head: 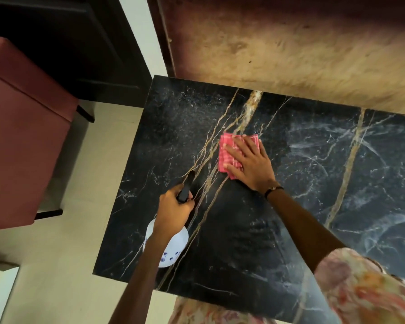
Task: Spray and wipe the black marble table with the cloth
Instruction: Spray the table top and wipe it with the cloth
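The black marble table (pixel 239 242) with gold and white veins fills the lower middle of the head view. A folded pink checked cloth (pixel 227 148) lies on its upper middle. My right hand (pixel 250 162) presses flat on the cloth, fingers spread. My left hand (pixel 174 211) grips the black trigger head of a white spray bottle (pixel 173 249), held over the table's left part with the nozzle pointing away from me. Fine droplets speckle the marble near the far left corner, and pale wipe smears show on the right.
A maroon upholstered seat (pixel 21 136) with dark legs stands left of the table on pale floor tiles (pixel 61 265). A shaggy tan and brown rug (pixel 302 50) lies beyond the table's far edge. Dark furniture (pixel 63 36) fills the top left.
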Available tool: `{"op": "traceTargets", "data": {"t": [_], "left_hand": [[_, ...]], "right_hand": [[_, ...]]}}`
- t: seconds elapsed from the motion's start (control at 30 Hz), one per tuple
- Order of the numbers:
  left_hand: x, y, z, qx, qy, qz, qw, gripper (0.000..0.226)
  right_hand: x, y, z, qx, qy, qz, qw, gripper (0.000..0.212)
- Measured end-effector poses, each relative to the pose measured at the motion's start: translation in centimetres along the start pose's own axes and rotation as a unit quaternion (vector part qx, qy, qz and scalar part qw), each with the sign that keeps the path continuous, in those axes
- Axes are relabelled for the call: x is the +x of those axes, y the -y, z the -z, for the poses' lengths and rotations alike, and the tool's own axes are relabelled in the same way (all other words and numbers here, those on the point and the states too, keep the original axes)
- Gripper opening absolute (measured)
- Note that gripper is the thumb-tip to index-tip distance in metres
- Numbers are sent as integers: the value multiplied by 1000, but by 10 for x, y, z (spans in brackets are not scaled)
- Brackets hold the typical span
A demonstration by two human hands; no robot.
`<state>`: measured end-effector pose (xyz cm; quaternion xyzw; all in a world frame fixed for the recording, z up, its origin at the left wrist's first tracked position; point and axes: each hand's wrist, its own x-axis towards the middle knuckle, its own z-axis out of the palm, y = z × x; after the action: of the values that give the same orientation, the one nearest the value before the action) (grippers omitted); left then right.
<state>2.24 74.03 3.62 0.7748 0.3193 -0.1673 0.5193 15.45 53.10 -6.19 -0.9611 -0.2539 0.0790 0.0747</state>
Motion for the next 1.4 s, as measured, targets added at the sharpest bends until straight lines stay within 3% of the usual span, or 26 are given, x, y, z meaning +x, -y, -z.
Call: {"op": "traceTargets", "data": {"t": [0.13,0.27,0.4,0.57,0.7,0.77,0.9,1.07,1.17,1.3,1.4], "left_hand": [[-10,12,7,0,2,-2,1000,9],[-18,23,13,-1,-11,-6,1000,12],[-27,30,18,-11,-21,-8,1000,17],[-39,43,24,-21,-30,0,999,20],[-49,56,26,-26,-32,4,999,10],[-55,62,26,-19,-29,4,999,4],[-61,70,25,-13,-32,12,999,10],[-68,73,24,-25,-20,21,999,8],[-72,75,25,-32,-18,18,999,5],[-78,81,24,-31,-25,21,999,6],[-82,87,26,-25,-28,26,999,4]], "right_hand": [[32,57,-4,11,-16,-65,998,67],[5,99,-18,-17,20,50,998,66],[-60,72,-22,-20,17,109,994,63],[-66,12,-6,-13,20,-6,1000,71],[-27,46,-3,10,0,-93,996,69],[-15,74,-9,6,8,-68,998,67],[-49,104,-24,-30,32,65,997,65],[-123,54,-24,-54,30,140,988,64],[-120,27,-14,-52,36,71,996,64],[-85,67,-14,-14,21,-59,998,66],[-74,112,-20,-7,34,-26,999,69]]}}
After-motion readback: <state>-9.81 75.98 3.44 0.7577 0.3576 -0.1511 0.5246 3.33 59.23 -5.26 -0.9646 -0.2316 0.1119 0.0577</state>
